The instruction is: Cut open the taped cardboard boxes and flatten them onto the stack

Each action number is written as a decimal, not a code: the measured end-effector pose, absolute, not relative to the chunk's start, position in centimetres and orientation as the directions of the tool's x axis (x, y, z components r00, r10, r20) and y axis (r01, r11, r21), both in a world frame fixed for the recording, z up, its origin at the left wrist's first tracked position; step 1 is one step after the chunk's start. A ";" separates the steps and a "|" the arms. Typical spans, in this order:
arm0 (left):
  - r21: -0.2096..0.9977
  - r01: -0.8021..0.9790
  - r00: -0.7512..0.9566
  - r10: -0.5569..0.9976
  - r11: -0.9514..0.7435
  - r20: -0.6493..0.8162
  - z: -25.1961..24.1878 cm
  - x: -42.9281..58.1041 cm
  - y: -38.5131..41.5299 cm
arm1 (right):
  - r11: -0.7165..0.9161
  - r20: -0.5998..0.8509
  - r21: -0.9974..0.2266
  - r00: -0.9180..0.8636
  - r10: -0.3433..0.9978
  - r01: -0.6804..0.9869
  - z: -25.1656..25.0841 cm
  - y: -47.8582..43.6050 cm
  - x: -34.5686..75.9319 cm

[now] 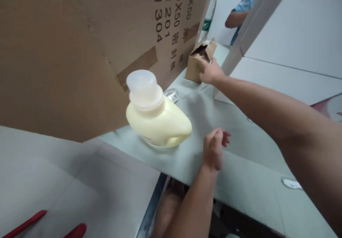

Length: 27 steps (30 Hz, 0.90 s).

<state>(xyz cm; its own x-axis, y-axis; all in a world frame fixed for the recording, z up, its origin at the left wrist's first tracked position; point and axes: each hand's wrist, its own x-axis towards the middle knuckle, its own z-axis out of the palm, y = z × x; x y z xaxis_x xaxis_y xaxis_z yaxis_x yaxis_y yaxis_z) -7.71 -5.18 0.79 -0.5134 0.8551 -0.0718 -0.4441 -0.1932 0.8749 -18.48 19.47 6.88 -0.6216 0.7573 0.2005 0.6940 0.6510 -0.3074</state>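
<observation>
My right hand (pixel 212 72) reaches across the table and grips the near side of a small brown cardboard box (pixel 192 68), whose top flaps stand up. Closer to me, my left hand (pixel 213 148) hovers over the table with its fingers loosely curled in and nothing visible in them. To its left stands a pale yellow plastic jug (pixel 160 120) with a handle and a translucent white cap (pixel 144 88). Behind the jug lies a small clear plastic or glass object (pixel 172 94), partly hidden.
A large printed cardboard carton (pixel 107 27) towers at the left. A clear bottle with a green label (pixel 208 20) stands behind the small box. White panels (pixel 280 45) rise at the right; another person's arm (pixel 236 19) shows beyond. Red handles (pixel 77 231) lie lower left, a white item (pixel 291 184) at right.
</observation>
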 end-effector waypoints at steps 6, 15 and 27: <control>0.897 -0.401 -0.533 0.844 -0.187 -0.062 0.8 -9.6 -6.4 | 0.553 0.113 -0.287 -0.546 0.830 0.782 7.1 23.1 -20.0; 0.962 -0.079 -0.693 0.708 -0.262 0.136 0.8 -7.6 -7.6 | 0.749 0.371 -0.244 -0.654 0.659 0.616 6.5 13.3 -8.5; 0.839 0.385 -0.569 0.617 -0.383 0.543 0.8 -3.2 -5.7 | 0.543 0.458 -0.556 -0.313 0.832 0.630 1.3 -3.1 23.1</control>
<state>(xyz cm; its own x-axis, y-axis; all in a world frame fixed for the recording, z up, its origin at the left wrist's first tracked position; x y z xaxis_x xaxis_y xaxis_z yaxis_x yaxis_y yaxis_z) -3.21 -5.69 0.80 -0.5693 0.6171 0.5432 0.3852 -0.3834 0.8394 23.15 -3.07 1.27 -0.3127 0.8319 0.4585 0.6296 0.5430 -0.5557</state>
